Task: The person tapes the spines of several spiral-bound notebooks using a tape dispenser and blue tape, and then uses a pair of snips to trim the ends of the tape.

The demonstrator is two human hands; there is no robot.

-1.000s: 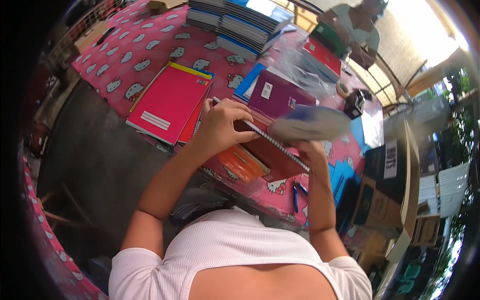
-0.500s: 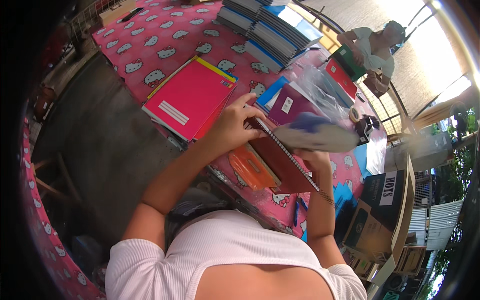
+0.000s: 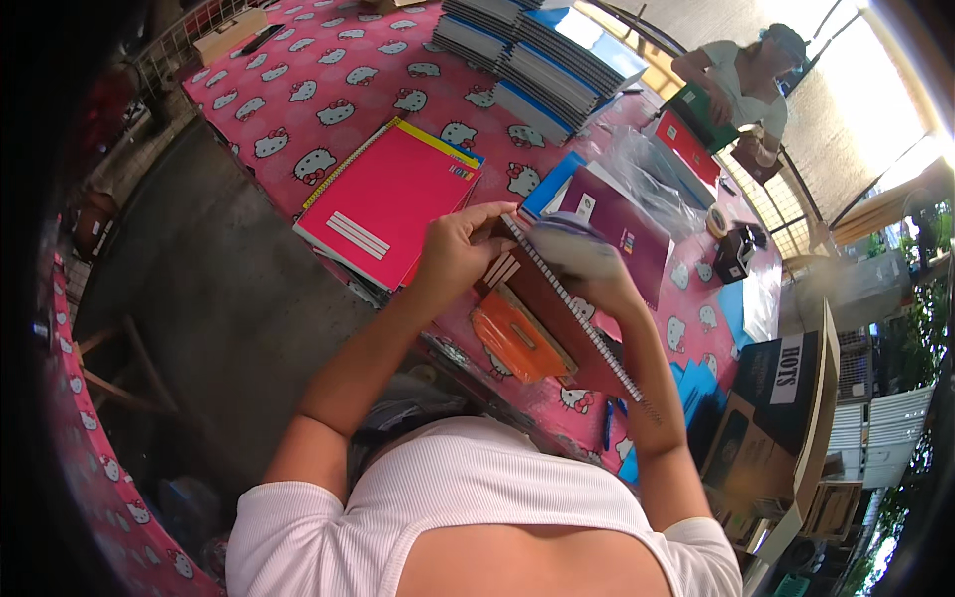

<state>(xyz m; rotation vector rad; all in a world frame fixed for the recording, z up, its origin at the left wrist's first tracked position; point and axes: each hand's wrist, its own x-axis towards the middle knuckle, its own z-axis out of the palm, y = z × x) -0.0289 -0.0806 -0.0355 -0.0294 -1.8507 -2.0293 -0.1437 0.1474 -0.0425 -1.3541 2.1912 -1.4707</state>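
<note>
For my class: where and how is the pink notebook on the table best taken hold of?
I'd grip the pink notebook by its near short edge, coming from the person's side, thumb on top, fingers beneath. It lies flat, with that edge close to the rim of the table; a yellow coil lines its left long side, likely a poorer grip.

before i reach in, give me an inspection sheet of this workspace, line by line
surface: pink patterned cloth over the table
job's things: brown notebook tilted up, white spiral binding along its upper edge
clutter: orange package, pink notebook, purple notebook, clear plastic, tape roll
grips: left grip closed on the brown notebook's far end; right grip beyond the binding, beside a blurred pale shape, its hold unclear
cables: nothing seen
surroundings: person across the table holding something green; cardboard box at right
</note>
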